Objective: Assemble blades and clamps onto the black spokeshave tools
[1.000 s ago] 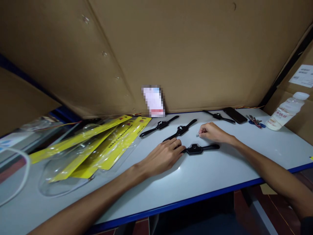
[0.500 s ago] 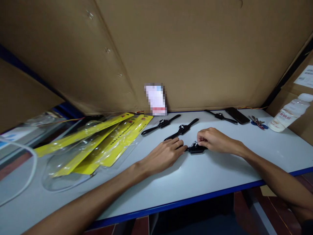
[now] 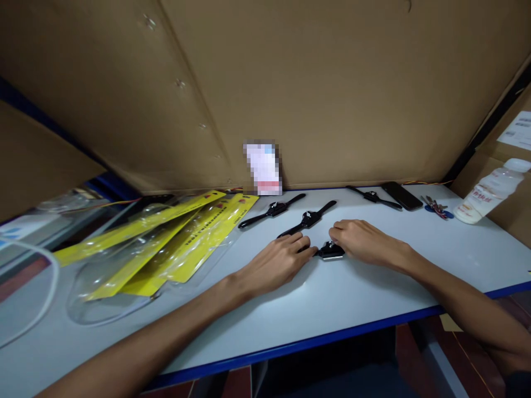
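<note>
A black spokeshave [image 3: 333, 252] lies between my hands over the table, with a strip of bright metal along its near edge. My left hand [image 3: 280, 257] is closed on its left handle, which the fingers mostly hide. My right hand [image 3: 365, 239] has its thumb and fingers pinched at the silver screw on the body, covering the right handle. Just beyond my left hand lies a second spokeshave [image 3: 309, 219]. Another spokeshave [image 3: 274, 209] rests farther back to the left, and one more spokeshave [image 3: 371, 196] at the back right.
Yellow cards in clear plastic packaging [image 3: 178, 243] overlap on the left. A blurred upright phone-like object [image 3: 264, 168] leans on the cardboard wall [image 3: 315, 94]. Back right are a black phone [image 3: 401, 195], keys [image 3: 435, 207] and a white bottle [image 3: 489, 193]. A blue edge [image 3: 298, 352] borders the table's front.
My right hand has shifted slightly left over the spokeshave's body. The tool has tilted a little, so its bright near edge now shows. My left hand keeps its grip.
</note>
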Motion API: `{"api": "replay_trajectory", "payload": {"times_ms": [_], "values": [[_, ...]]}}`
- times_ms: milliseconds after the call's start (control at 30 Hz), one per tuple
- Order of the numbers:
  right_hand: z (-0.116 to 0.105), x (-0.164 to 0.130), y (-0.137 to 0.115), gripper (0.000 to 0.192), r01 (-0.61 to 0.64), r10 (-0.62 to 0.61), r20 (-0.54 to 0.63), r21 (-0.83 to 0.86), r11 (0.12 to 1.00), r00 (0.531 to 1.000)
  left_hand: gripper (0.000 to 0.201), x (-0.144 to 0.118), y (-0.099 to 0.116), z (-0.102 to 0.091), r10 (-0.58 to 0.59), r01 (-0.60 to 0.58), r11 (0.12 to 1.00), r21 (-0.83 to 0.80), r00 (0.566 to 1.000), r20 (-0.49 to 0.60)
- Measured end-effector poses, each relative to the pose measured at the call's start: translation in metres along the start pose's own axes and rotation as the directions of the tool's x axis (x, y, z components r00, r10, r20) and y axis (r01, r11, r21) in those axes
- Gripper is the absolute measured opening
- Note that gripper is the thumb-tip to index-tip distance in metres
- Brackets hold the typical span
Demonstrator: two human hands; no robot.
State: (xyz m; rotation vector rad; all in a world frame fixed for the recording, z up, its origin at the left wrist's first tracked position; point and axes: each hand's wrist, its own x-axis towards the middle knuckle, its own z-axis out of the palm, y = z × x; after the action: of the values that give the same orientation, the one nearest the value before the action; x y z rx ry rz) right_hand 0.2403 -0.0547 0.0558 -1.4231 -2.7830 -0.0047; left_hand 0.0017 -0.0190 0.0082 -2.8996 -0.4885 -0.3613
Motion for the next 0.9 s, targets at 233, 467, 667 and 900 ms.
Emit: {"api": "replay_trajectory", "payload": {"times_ms": [233, 467, 667, 900], "values": [[0.005, 0.003, 0.006, 0.020, 0.056, -0.054, -0.025, 0.120, 0.991, 0.998, 0.027, 0.000, 0.000, 0.000, -0.008, 0.008, 1.000, -0.017, 1.000, -0.010], [0.007, 0.004, 0.005, 0.014, 0.056, -0.046, -0.070, 0.142, 0.988, 0.996, 0.029, 0.000, 0.000, 0.001, -0.004, 0.004, 0.999, -0.037, 1.000, -0.024], [0.010, 0.006, 0.008, 0.021, 0.045, -0.024, -0.099, 0.213, 0.976, 0.995, 0.026, 0.000, 0.000, 0.001, -0.012, 0.012, 1.000, -0.029, 1.000, -0.003], [0.017, 0.010, 0.008, 0.021, 0.009, 0.016, -0.097, 0.255, 0.967, 0.995, 0.028, 0.000, 0.001, 0.001, -0.018, 0.017, 0.998, -0.053, 1.000, -0.026]]}}
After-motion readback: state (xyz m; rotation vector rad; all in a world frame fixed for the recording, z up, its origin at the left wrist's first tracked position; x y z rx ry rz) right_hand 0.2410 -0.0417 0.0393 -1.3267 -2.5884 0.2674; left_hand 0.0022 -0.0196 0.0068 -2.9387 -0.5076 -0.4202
